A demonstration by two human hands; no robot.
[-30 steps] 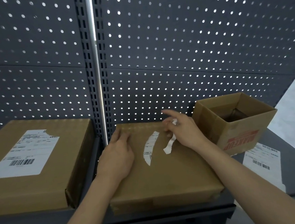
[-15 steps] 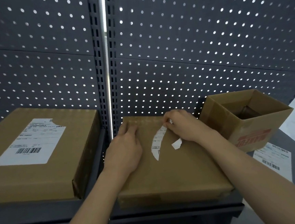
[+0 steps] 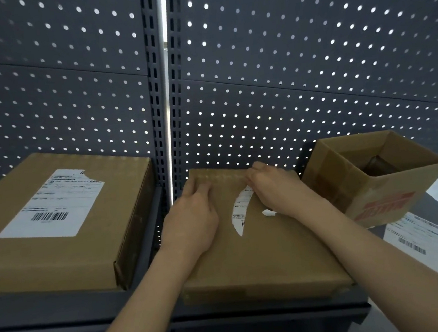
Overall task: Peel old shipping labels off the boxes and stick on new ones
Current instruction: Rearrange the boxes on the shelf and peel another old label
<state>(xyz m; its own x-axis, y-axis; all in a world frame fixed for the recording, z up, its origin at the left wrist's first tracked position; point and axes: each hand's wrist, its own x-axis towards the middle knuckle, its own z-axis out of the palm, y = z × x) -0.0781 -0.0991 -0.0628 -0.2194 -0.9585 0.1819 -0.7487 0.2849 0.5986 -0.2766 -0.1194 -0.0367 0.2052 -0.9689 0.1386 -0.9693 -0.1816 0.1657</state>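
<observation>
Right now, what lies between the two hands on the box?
In the head view, a torn label strip stuck to the box; its upper end meets the right hand, and bare cardboard separates it from the left hand.

One wide-angle view, worn on the person's head, faced forward and slightly down, sat close over a flat box [image 3: 260, 262] on the shelf [image 3: 66, 306] — perforated back panel [image 3: 295, 53] filled the upper half.
</observation>
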